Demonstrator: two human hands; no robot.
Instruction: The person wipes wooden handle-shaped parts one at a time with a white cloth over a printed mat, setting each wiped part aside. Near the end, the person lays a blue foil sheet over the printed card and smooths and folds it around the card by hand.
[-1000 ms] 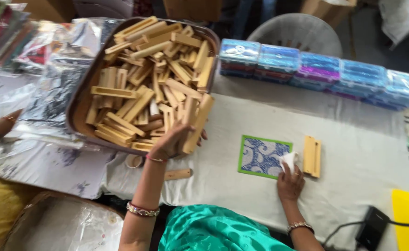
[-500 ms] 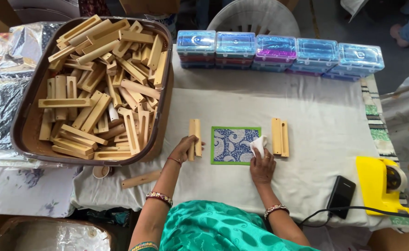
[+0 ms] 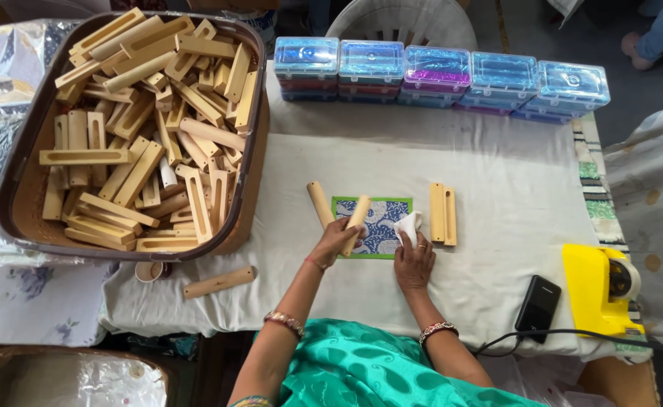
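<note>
Centrally, left hand grips a wooden piece over the patterned mat; right hand pinches a white cloth

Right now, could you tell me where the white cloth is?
The white cloth is pinched in the right hand, at the right edge of the blue patterned mat, left of two wooden pieces.

matt pale wood stick, soft white cloth, glossy clear plastic boxes, matt fabric table cover

Teal patterned garment, bangles on both wrists, one finger ring.
</note>
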